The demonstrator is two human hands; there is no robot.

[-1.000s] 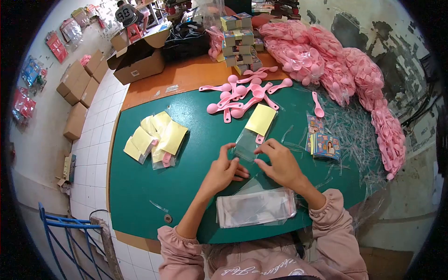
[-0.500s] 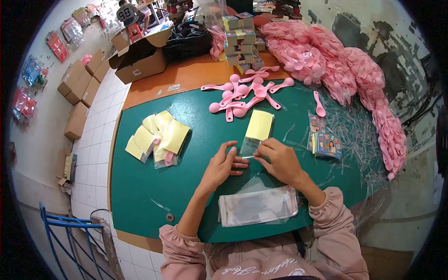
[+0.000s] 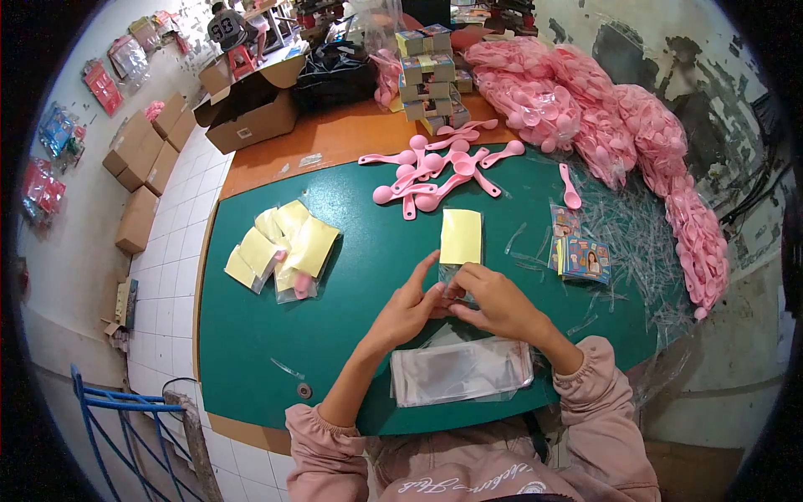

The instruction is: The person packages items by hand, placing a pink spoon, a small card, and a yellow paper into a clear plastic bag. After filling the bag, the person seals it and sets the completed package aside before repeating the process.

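One clear bag [image 3: 449, 270] with one yellow card [image 3: 462, 237] lies on the green table [image 3: 351, 184], just ahead of both hands. The right hand [image 3: 502, 303] seems to pinch its near end; I can't tell if the left hand [image 3: 403, 311] grips or just touches. A crooked pull could wrinkle it. Around: at least four filled bags [image 3: 311, 244], one bag stack [image 3: 460, 372], one lone spoon [image 3: 571, 198].

Lit moderately bright, fairly even | sheened pale on green tabletop [image 3: 355, 201], left of centre | glinting whitish on clear plastic sleeves [image 3: 460, 372], lower centre | shadowed softly beside yellow-backed packets [image 3: 313, 244] | bowed toward edges, blacked out at corners | softer in far upper left
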